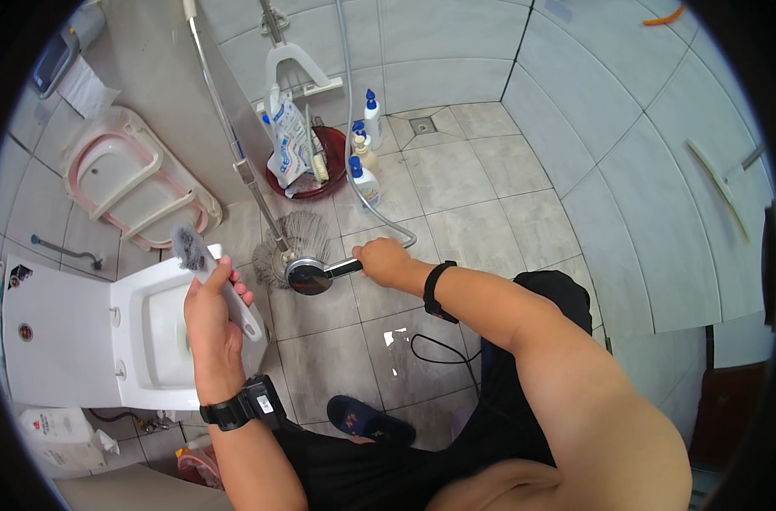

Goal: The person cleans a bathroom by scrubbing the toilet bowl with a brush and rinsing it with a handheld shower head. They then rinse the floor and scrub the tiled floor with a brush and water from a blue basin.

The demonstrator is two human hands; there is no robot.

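Note:
My left hand [212, 306] grips the pale handle of a scrub brush [188, 249], its grey bristles pointing up over the toilet's edge. The white toilet [139, 287] lies at the left with its lid raised, and part of the bowl is hidden behind my left arm. In my right hand [385, 262] is a handheld shower head [309, 276] with a black face and chrome rim. A silver shower hose [394, 228] runs up from its handle. Water streaks show over the floor tiles beyond the head, near a mop [276, 243] with grey strands.
A dark red basin [334, 147] holds a plastic bag and a brush. Several pump bottles [364, 182] stand beside it. A folded pink-and-white baby bathtub [116, 172] leans on the wall. There is a floor drain [423, 126] at the back. A black cable [439, 361] hangs near my leg.

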